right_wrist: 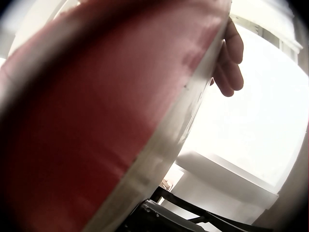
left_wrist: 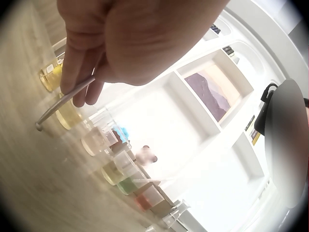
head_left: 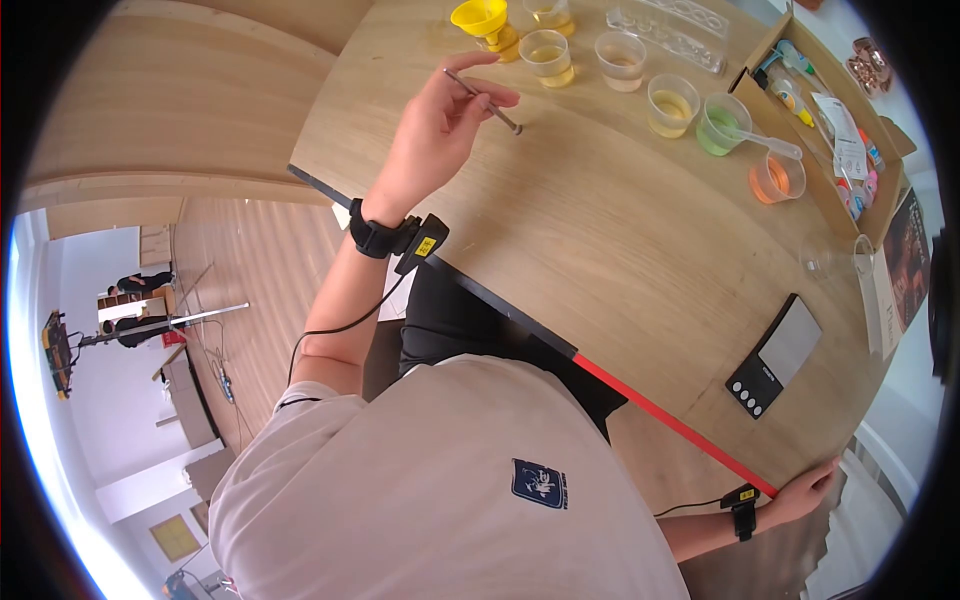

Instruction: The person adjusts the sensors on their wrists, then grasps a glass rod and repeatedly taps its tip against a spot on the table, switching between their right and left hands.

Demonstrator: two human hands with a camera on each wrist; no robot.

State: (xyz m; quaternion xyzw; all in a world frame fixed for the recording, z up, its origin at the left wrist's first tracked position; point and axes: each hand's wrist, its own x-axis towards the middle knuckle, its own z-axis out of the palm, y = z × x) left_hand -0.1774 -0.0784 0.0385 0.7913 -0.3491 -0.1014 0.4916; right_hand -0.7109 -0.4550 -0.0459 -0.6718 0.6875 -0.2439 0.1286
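My left hand (head_left: 438,135) pinches a thin metal rod (head_left: 485,103) between thumb and fingers, tilted over the table. One end of the rod has a small flared tip, pointing down toward the wood in the left wrist view. Close beyond the fingers stands a clear plastic cup of yellow liquid (head_left: 547,60), with a yellow funnel (head_left: 480,17) on another container beside it. My right hand (head_left: 808,488) rests at the table's red-trimmed edge (head_left: 680,425). Its loose fingers (right_wrist: 233,44) show past that edge in the right wrist view, holding nothing.
More clear cups curve rightward: a pale one (head_left: 621,62), a yellow one (head_left: 672,106), a green one (head_left: 718,125) with a plastic spoon across it, and an orange one (head_left: 776,180). Beyond lie a clear tray (head_left: 670,35) and a cardboard box (head_left: 835,120) of bottles. A black scale (head_left: 775,358) lies nearer.
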